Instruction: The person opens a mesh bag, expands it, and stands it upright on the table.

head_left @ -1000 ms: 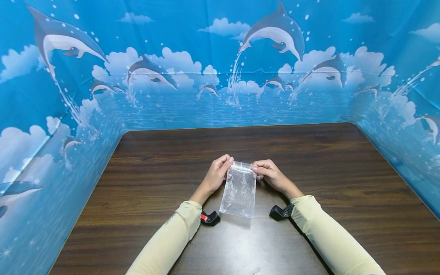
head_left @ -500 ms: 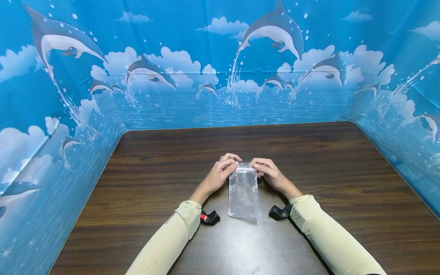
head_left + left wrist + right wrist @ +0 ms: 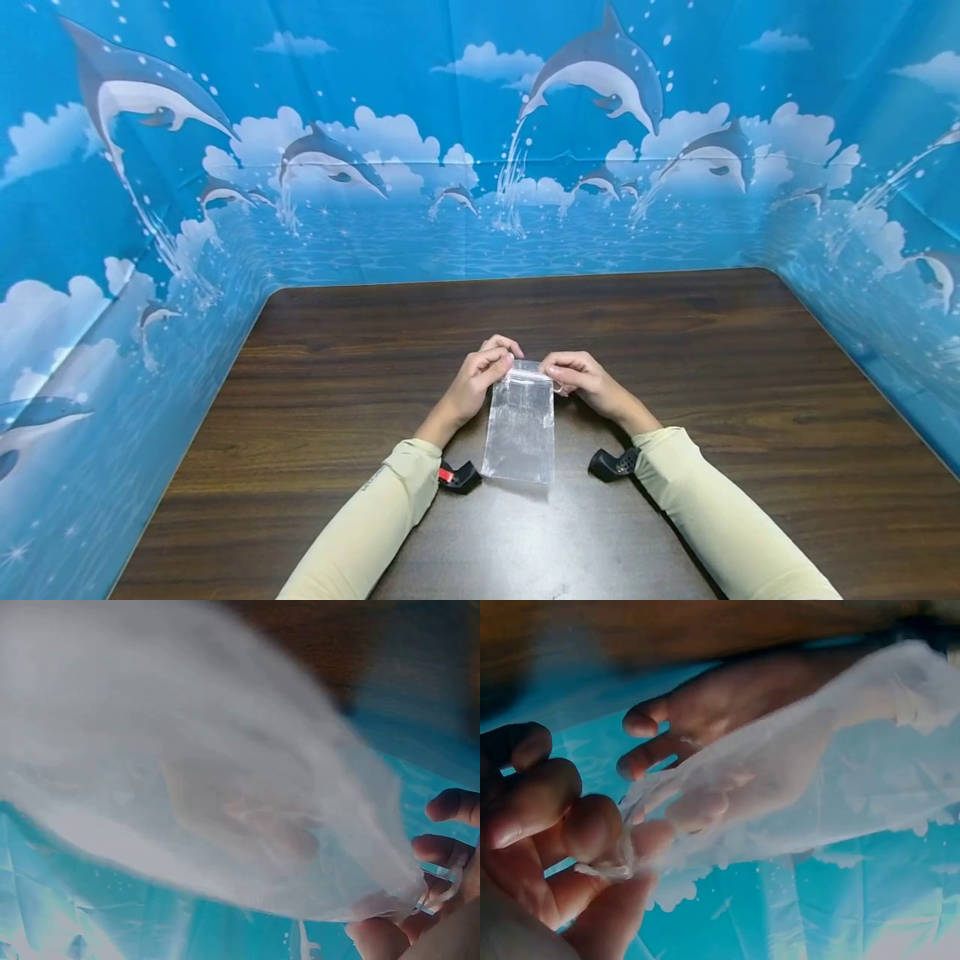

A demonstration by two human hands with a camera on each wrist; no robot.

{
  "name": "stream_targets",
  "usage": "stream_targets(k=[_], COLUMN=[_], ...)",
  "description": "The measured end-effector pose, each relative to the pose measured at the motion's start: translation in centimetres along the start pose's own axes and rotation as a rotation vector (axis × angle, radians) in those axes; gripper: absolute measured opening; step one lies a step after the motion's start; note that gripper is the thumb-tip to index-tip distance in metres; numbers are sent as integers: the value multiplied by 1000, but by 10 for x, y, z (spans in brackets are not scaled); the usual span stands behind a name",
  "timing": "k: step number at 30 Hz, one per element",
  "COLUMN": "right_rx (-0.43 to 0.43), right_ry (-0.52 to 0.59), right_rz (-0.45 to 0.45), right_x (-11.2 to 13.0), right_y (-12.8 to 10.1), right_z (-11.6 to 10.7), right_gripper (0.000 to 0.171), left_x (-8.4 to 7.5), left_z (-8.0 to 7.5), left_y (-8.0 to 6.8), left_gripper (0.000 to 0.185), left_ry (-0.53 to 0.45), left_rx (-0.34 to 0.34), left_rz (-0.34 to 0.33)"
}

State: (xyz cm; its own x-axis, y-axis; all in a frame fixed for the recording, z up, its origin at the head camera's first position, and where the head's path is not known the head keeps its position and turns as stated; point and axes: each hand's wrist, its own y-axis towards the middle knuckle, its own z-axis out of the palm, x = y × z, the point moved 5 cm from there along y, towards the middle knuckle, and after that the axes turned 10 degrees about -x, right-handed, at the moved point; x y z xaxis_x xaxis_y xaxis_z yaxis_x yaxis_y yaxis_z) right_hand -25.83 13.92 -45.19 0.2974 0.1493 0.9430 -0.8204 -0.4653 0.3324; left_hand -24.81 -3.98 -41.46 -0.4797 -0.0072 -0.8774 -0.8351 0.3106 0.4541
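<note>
Bag [image 3: 521, 432], clear plastic, held up over table [image 3: 750, 400] middle. Left hand [image 3: 472, 385] pinches bag's top left corner, right hand [image 3: 588, 382] pinches top right corner, fingers curled tight on the rim.

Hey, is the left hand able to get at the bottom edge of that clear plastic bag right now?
Probably yes, but not at once. The left hand pinches the bag's top corner, the right hand the other corner. The clear plastic bag hangs free above the table, nothing blocking its lower edge; the left must let go first.
</note>
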Motion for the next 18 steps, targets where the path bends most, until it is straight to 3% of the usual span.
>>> stream_targets(k=[4,9,14,18], right_rx=[1,-1,-18,-15], right_ry=[13,137,167,139], right_rz=[3,-29,-35,-9], right_x=[1,4,4,1], right_y=[-2,-1,-1,-1], right_z=[-1,-1,-1,-1], right_gripper=[19,23,28,22], left_x=[1,3,4,5], left_z=[2,3,0,-1], left_y=[0,2,1,0], left_gripper=[31,35,34,35], left_ry=[-11,56,113,84], left_rx=[20,52,9,-15], left_rz=[-11,-13,-19,-50])
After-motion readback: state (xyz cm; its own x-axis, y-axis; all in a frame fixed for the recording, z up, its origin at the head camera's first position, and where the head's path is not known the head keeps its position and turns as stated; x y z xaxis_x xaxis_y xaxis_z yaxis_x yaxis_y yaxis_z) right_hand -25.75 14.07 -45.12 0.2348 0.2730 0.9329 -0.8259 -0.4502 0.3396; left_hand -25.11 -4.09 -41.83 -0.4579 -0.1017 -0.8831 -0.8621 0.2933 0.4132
